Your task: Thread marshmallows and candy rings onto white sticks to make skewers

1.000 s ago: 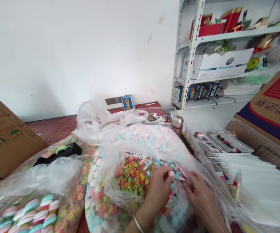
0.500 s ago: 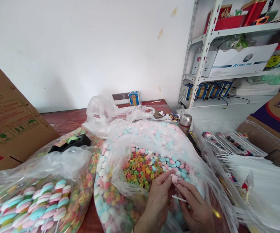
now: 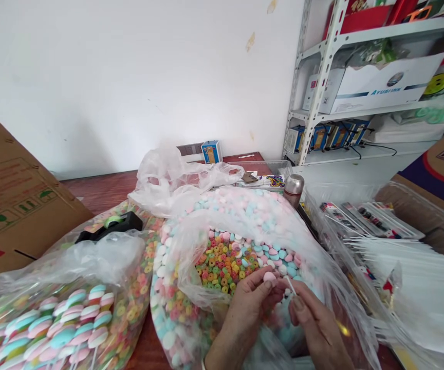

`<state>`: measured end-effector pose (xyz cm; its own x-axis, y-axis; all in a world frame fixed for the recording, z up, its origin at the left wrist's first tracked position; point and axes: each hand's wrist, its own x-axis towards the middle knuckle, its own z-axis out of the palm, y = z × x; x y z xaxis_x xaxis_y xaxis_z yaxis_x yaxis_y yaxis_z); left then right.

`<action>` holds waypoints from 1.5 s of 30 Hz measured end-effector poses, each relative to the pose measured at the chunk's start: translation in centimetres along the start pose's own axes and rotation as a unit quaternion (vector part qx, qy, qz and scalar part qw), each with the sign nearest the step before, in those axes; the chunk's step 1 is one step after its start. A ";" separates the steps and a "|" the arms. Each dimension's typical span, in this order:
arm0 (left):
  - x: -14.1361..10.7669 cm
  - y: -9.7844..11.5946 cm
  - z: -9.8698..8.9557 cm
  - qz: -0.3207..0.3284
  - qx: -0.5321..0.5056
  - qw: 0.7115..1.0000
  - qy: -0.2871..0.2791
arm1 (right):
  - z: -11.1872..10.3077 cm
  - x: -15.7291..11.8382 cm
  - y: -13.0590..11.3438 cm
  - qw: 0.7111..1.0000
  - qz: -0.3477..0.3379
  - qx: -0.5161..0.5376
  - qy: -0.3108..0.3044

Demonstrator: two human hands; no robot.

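Between the thumb and fingers of my left hand (image 3: 243, 313) is a round pink marshmallow (image 3: 270, 278). My right hand (image 3: 320, 321) pinches a thin white stick (image 3: 290, 283), its upper end close to the marshmallow; whether the two touch I cannot tell. Both hands are over a big open plastic bag (image 3: 191, 241). Inside it lie ring-shaped gummies (image 3: 224, 262) in red, yellow and green, with pink, white and blue marshmallows (image 3: 274, 253) around them. At the left, finished-looking skewers of stacked marshmallows and gummies (image 3: 63, 329) rest on another bag of gummy rings (image 3: 129, 303).
A black tape dispenser (image 3: 110, 227) sits on the left bag. Cardboard boxes (image 3: 21, 195) stand at left and right. Behind the bag is a metal-capped bottle (image 3: 293, 188). A clear bin (image 3: 324, 246) at right holds packets and many white sticks (image 3: 410, 277). Shelving (image 3: 318, 87) stands behind.
My hands have drawn slightly apart. The white stick, earlier low under my right fingers, is now upright-tilted in my right hand, near the marshmallow in my left. The view has tipped down slightly.
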<state>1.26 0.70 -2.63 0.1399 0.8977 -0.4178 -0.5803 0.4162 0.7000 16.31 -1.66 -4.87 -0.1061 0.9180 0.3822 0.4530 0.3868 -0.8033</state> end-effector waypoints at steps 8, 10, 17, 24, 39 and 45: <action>0.0 -0.1 -0.1 0.079 0.023 0.995 0.057 | 0.1 -2.1 2.2 0.965 -0.062 -0.250 -0.059; -0.1 0.0 0.0 0.091 0.030 0.994 0.058 | 0.1 -2.4 2.1 0.956 -0.066 -0.275 -0.073; -0.2 -0.1 0.2 0.101 0.061 0.990 0.079 | -0.1 -2.2 1.2 0.947 -0.087 -0.302 -0.074; 0.1 -1.0 -0.3 0.133 0.117 0.983 0.047 | 0.3 -2.4 0.9 0.952 -0.040 -0.296 -0.072; -1.2 -1.5 -1.0 0.270 0.460 0.843 0.066 | 3.2 -1.9 0.6 0.947 -0.001 -0.301 -0.111; -3.0 -1.5 -2.2 0.269 0.510 0.815 0.066 | 3.7 1.6 -1.6 0.934 0.011 -0.314 -0.172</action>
<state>-0.05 -2.96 -3.74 -0.0414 0.9944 0.0969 0.4481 -0.0682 0.8914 12.08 -0.48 -4.65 -0.3205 0.9406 0.1124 0.8765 0.3394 -0.3413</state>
